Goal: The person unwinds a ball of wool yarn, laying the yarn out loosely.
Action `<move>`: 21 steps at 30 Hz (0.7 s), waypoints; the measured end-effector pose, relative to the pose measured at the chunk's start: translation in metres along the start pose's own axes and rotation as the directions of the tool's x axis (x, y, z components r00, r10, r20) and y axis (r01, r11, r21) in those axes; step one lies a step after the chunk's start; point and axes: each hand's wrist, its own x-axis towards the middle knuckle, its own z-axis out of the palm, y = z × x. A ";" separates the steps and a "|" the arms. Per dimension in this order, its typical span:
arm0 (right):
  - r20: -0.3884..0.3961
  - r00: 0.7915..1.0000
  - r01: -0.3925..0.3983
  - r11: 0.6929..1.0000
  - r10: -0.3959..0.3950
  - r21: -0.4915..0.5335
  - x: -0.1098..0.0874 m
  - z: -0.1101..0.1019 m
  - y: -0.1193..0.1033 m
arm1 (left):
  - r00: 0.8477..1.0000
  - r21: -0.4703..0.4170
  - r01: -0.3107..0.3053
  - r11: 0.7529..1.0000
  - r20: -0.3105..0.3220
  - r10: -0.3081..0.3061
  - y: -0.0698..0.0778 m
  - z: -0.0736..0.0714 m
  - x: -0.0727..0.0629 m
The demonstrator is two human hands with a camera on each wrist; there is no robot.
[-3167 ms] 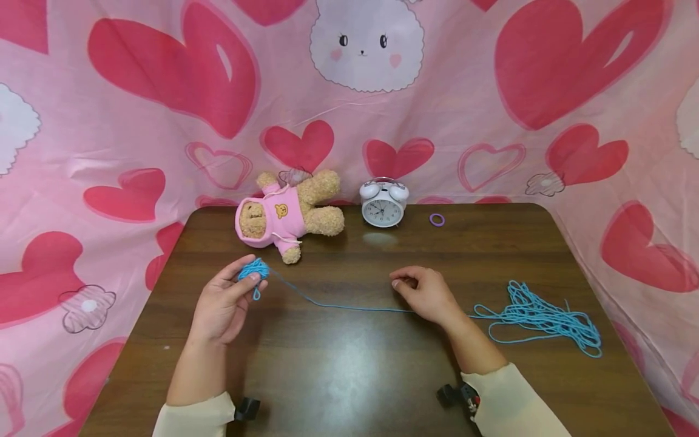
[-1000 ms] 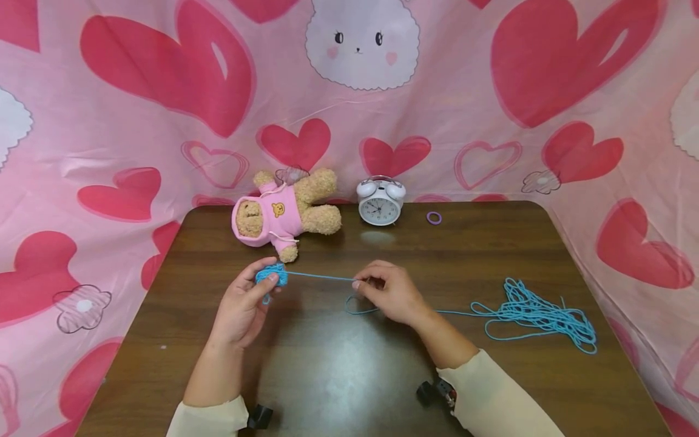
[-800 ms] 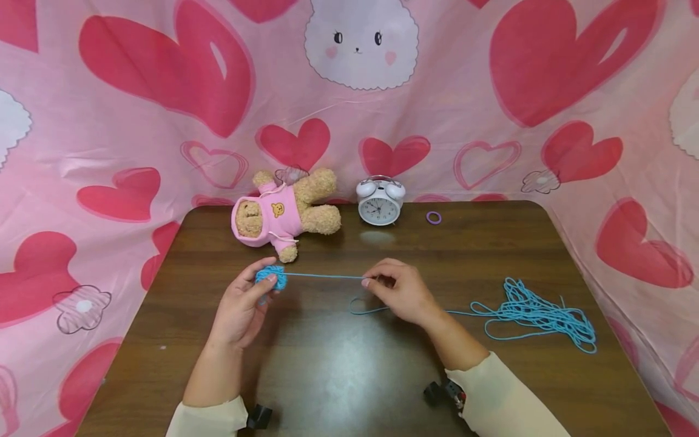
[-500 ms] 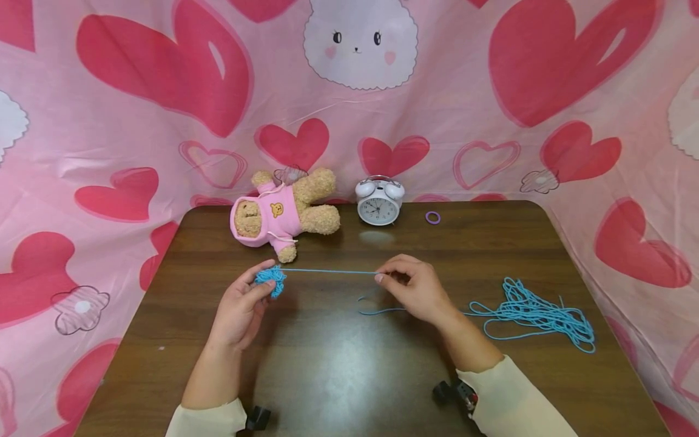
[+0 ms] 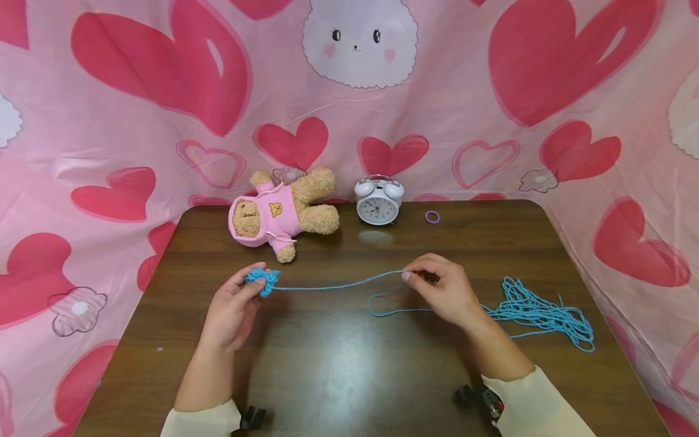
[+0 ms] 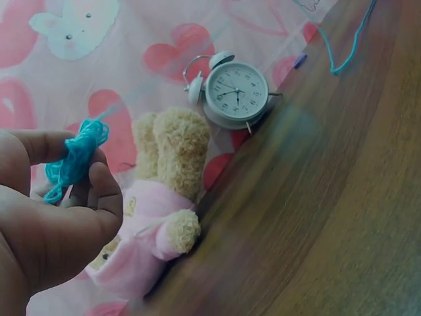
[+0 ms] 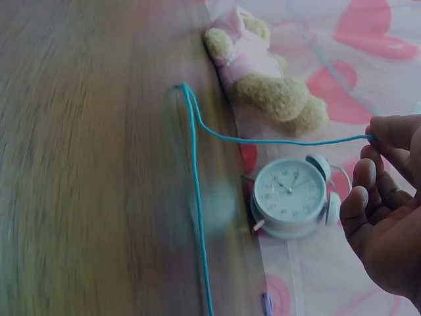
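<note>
A small wound bundle of blue yarn point(image 5: 263, 281) is pinched between the thumb and fingers of my left hand point(image 5: 232, 309), above the table's left half. In the left wrist view the bundle point(image 6: 77, 157) shows loose loops at both ends. One strand point(image 5: 327, 287) runs from it to my right hand point(image 5: 445, 291), sagging slightly. My right thumb and index finger pinch that strand, seen too in the right wrist view point(image 7: 296, 142). Beyond the pinch the yarn drops into a loop point(image 5: 377, 312) on the table and leads to a loose blue pile point(image 5: 546, 315) at the right.
A teddy bear point(image 5: 281, 212) in a pink hoodie lies at the table's back left. Right of it stands a white twin-bell alarm clock point(image 5: 378, 203), then a purple ring point(image 5: 432, 216). A pink heart-print cloth point(image 5: 349, 109) hangs behind the brown table point(image 5: 338, 376).
My right hand has moved right, drawing more strand out from the bundle. The strand was taut and now sags. My left hand, with the bundle, has shifted slightly left.
</note>
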 end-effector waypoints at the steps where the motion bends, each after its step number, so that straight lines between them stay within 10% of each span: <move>1: -0.005 1.000 -0.005 1.000 0.005 -0.004 -0.002 -0.003 0.001 | 1.000 -0.003 0.001 1.000 -0.002 -0.001 0.000 -0.001 0.000; 21: -0.136 0.987 -0.104 0.990 0.090 -0.096 -0.026 -0.064 0.011 | 1.000 -0.036 -0.021 0.999 -0.022 0.021 -0.002 -0.013 -0.001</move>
